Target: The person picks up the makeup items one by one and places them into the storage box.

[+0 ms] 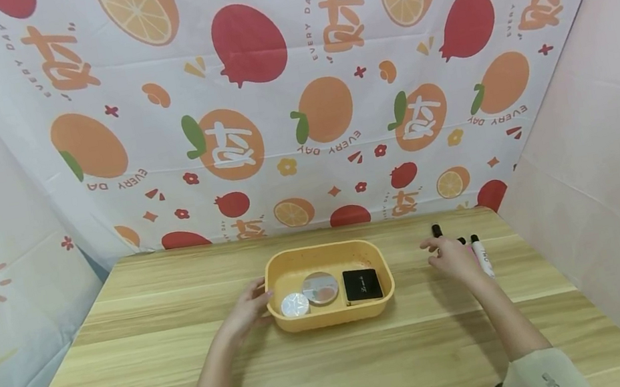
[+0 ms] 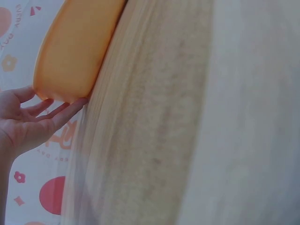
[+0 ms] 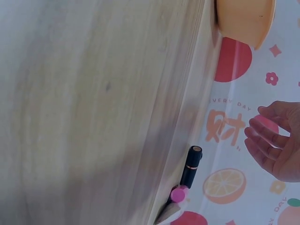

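A yellow plastic tub [image 1: 337,317] stands on the table, holding a round silver-white case [image 1: 294,305], a round clear-lidded compact [image 1: 320,288] and a square black case [image 1: 363,284]. My left hand [image 1: 247,311] touches the tub's left end; in the left wrist view its extended fingers [image 2: 65,112] lie against the outer wall, the thumb near the rim. To the right of the tub, my right hand [image 1: 452,257] hovers over several cosmetic tubes, its fingers loosely bent around nothing. Among these are a black tube [image 3: 190,168] and a white, black-capped tube [image 1: 482,257]. My hand partly hides a pink item [image 3: 178,194].
The wood-grain table [image 1: 327,380] meets a fruit-printed cloth [image 1: 307,173] along its back edge. Light cloth also hangs at both sides, with the right cloth [image 1: 613,226] close to the tubes.
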`<action>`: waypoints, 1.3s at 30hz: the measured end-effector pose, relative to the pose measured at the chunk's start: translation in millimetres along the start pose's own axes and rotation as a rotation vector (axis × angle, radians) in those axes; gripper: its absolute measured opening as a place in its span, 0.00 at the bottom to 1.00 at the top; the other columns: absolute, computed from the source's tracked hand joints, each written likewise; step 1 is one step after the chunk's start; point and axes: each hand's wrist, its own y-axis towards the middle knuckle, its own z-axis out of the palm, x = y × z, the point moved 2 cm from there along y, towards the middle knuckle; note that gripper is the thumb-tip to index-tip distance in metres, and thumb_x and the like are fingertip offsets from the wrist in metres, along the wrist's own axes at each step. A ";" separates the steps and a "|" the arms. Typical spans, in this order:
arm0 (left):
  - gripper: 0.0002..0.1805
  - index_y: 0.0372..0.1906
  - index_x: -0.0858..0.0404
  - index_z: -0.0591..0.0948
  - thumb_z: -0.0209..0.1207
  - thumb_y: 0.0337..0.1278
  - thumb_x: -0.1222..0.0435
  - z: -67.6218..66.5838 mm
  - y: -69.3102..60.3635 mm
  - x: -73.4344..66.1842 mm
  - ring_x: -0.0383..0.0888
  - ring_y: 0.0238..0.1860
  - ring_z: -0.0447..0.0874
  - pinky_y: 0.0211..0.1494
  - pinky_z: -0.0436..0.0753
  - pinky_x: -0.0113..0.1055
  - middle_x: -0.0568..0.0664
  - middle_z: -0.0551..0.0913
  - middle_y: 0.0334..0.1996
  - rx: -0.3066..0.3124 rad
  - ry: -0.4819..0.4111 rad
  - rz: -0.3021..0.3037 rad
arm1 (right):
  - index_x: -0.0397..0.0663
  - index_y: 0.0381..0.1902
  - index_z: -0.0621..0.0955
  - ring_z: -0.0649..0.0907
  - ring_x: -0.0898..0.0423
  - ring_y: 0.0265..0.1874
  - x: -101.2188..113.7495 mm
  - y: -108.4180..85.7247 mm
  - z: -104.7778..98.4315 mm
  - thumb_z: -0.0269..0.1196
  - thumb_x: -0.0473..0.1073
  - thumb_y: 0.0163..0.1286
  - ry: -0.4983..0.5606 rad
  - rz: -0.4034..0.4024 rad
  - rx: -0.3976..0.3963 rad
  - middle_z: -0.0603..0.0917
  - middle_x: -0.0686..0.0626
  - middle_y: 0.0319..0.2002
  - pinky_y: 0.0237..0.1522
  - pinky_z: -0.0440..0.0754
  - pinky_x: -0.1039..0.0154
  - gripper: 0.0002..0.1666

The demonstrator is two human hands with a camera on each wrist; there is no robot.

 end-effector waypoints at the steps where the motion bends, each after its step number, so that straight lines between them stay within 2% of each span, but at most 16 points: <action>1: 0.28 0.67 0.76 0.46 0.39 0.68 0.72 0.1 0.0 -0.5 0.70 0.62 0.53 0.57 0.66 0.59 0.75 0.46 0.65 0.000 0.000 0.000 | 0.41 0.48 0.80 0.81 0.45 0.36 -0.7 -0.1 -0.8 0.60 0.33 0.57 -0.005 0.001 0.002 0.82 0.41 0.40 0.30 0.80 0.53 0.18; 5: 0.28 0.67 0.77 0.45 0.39 0.68 0.72 0.4 -0.3 -2.4 0.70 0.62 0.53 0.57 0.66 0.59 0.75 0.46 0.65 0.004 0.003 0.005 | 0.41 0.48 0.80 0.80 0.46 0.37 -3.6 -0.1 -2.8 0.60 0.33 0.58 -0.017 0.012 0.001 0.82 0.42 0.40 0.31 0.79 0.52 0.18; 10: 0.28 0.67 0.76 0.45 0.39 0.68 0.72 0.7 -0.8 -2.7 0.70 0.62 0.53 0.57 0.66 0.59 0.75 0.45 0.65 0.010 -0.003 0.006 | 0.41 0.48 0.80 0.79 0.50 0.30 -6.6 -0.8 -4.0 0.60 0.33 0.58 -0.011 0.013 0.002 0.82 0.40 0.38 0.23 0.74 0.59 0.17; 16: 0.28 0.67 0.77 0.45 0.39 0.68 0.72 0.8 -0.9 -0.9 0.70 0.62 0.53 0.57 0.67 0.59 0.75 0.46 0.65 0.007 0.003 0.001 | 0.39 0.48 0.79 0.79 0.51 0.28 -10.7 -2.2 -5.7 0.60 0.32 0.59 0.009 0.022 0.011 0.81 0.39 0.38 0.20 0.72 0.63 0.17; 19: 0.28 0.67 0.77 0.45 0.38 0.68 0.72 0.4 -0.5 0.4 0.70 0.62 0.53 0.57 0.67 0.59 0.75 0.46 0.65 0.007 0.002 0.001 | 0.37 0.49 0.79 0.79 0.49 0.29 -13.0 -3.1 -6.3 0.59 0.31 0.59 0.018 0.022 0.017 0.81 0.39 0.37 0.21 0.74 0.61 0.18; 24: 0.27 0.67 0.76 0.45 0.38 0.68 0.72 0.4 -0.9 1.8 0.70 0.61 0.54 0.56 0.67 0.59 0.75 0.46 0.65 0.005 -0.001 -0.001 | 0.35 0.48 0.79 0.80 0.43 0.37 -18.5 -3.9 -6.7 0.60 0.31 0.59 0.031 0.018 0.016 0.80 0.37 0.39 0.32 0.80 0.52 0.17; 27: 0.27 0.67 0.76 0.46 0.38 0.68 0.72 0.6 -1.8 2.0 0.70 0.61 0.54 0.56 0.67 0.59 0.75 0.47 0.65 0.002 0.004 0.000 | 0.34 0.47 0.79 0.80 0.42 0.38 -22.0 -4.5 -7.9 0.61 0.31 0.58 0.028 0.010 0.002 0.81 0.36 0.38 0.36 0.79 0.48 0.17; 32: 0.27 0.67 0.76 0.46 0.39 0.68 0.72 0.8 -1.8 2.2 0.70 0.61 0.55 0.56 0.67 0.59 0.75 0.47 0.65 0.000 0.003 0.000 | 0.33 0.45 0.79 0.81 0.41 0.36 -28.3 -6.4 -11.1 0.61 0.30 0.55 0.013 0.008 -0.021 0.81 0.36 0.36 0.37 0.78 0.45 0.17; 39: 0.28 0.67 0.77 0.45 0.39 0.68 0.72 -0.1 -0.3 1.1 0.70 0.61 0.54 0.56 0.68 0.59 0.76 0.46 0.65 0.000 0.005 0.001 | 0.34 0.47 0.78 0.80 0.43 0.33 -38.4 -8.4 -14.0 0.58 0.32 0.54 0.022 0.067 0.001 0.81 0.35 0.38 0.33 0.78 0.47 0.19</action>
